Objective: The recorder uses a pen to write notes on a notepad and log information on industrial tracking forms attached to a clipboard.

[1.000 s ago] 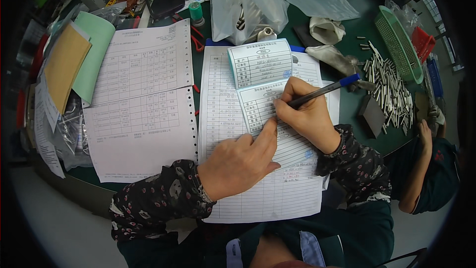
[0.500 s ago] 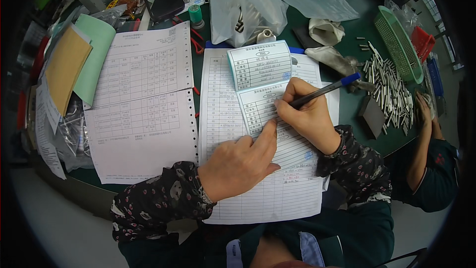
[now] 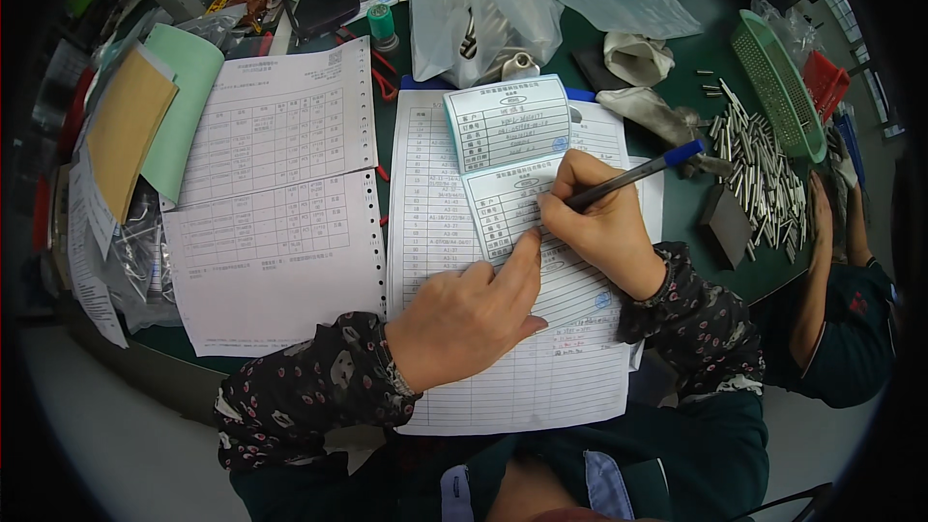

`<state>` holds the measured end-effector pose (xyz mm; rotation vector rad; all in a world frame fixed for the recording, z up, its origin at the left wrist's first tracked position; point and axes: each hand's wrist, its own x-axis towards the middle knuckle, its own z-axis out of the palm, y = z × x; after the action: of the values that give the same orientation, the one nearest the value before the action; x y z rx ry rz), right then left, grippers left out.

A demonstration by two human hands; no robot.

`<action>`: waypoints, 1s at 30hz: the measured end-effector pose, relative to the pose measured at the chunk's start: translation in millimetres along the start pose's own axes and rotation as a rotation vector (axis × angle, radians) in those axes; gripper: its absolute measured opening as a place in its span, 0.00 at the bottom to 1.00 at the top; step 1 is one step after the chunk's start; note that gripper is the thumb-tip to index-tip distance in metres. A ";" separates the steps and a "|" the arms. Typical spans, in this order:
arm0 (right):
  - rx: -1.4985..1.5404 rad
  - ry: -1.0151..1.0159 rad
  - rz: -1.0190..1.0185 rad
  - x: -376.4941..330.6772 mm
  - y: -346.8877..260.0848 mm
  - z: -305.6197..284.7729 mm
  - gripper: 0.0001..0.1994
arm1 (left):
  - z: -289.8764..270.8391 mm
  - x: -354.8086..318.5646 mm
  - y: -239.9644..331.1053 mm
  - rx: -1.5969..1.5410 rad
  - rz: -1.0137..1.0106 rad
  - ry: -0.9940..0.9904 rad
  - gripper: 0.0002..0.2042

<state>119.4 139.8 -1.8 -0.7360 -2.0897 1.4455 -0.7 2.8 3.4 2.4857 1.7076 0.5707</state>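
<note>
My right hand point(image 3: 611, 232) is closed around a dark pen point(image 3: 633, 177) with a blue cap on its back end. Its tip points down at a small printed label slip point(image 3: 491, 224), where my fingers hide it. Flat on the papers, my left hand point(image 3: 462, 324) stretches its index finger onto the lower edge of that slip, thumb apart. Just above, a filled-in label slip point(image 3: 512, 121) with a blue stamp is joined to it or overlaps it. Beneath them lies a printed list sheet point(image 3: 421, 193) on a blue clipboard point(image 3: 425, 84) with a metal clip.
Printed forms point(image 3: 271, 280) lie to the left, by green and tan papers point(image 3: 130, 150). A clear plastic bag point(image 3: 483, 14) stands beyond the clipboard. At right are metal pins point(image 3: 759, 184), a dark block point(image 3: 725, 222), a green basket point(image 3: 773, 87) and a co-worker's arm point(image 3: 817, 275).
My hands and the pen stay almost in place. At the far right, the co-worker's hands have shifted apart, one reaching farther up beside the green basket.
</note>
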 end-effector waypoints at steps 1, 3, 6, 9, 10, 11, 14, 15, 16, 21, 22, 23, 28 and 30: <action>-0.007 -0.009 -0.009 0.1 0.3 -0.3 0.09 | -0.1 0.2 0.0 0.000 0.001 0.000 0.26; -0.003 0.002 -0.004 0.4 -2.4 0.8 0.09 | 0.0 -0.3 -0.1 0.000 -0.001 0.002 0.26; 0.000 0.008 -0.006 0.8 -0.6 0.4 0.09 | 0.1 -0.3 -0.1 -0.003 -0.007 0.002 0.26; 0.005 0.015 -0.008 0.4 0.7 -0.5 0.09 | 0.4 0.0 0.1 -0.004 -0.007 0.000 0.26; 0.011 0.026 -0.002 0.2 0.4 -0.7 0.09 | 0.4 0.1 0.1 -0.004 -0.003 -0.001 0.26; 0.011 0.026 -0.003 0.1 0.3 -0.6 0.09 | 0.3 0.0 0.4 -0.003 -0.003 -0.001 0.26; -0.032 0.021 -0.025 0.1 0.1 -0.5 0.09 | 0.4 -0.4 0.8 -0.009 -0.011 -0.005 0.26; -0.033 0.007 -0.023 0.1 0.6 -0.9 0.09 | 0.7 -0.8 0.7 -0.011 -0.013 -0.005 0.26; -0.034 -0.007 -0.020 0.2 1.1 -1.2 0.09 | 1.0 -1.0 0.6 -0.013 -0.015 -0.005 0.26; 0.018 0.056 -0.007 -1.7 0.9 -2.4 0.09 | -0.5 -0.2 0.7 -0.001 -0.015 -0.013 0.25; -0.001 0.079 -0.027 -1.8 1.1 -2.3 0.09 | -0.4 -0.2 0.2 -0.001 -0.015 -0.013 0.25; -0.002 0.079 -0.023 -1.9 0.8 -2.8 0.09 | -0.1 -0.2 0.1 -0.005 -0.014 -0.013 0.25; -0.008 0.032 -0.010 0.0 0.9 -3.2 0.09 | 0.9 -0.3 -0.1 -0.008 -0.017 -0.002 0.25; -0.020 0.031 -0.018 0.0 2.2 -3.5 0.09 | 0.9 -0.1 0.0 -0.005 -0.015 -0.003 0.25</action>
<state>122.1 142.8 -2.7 -0.7412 -2.0852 1.3964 -0.5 2.9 2.5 2.4665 1.7201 0.5685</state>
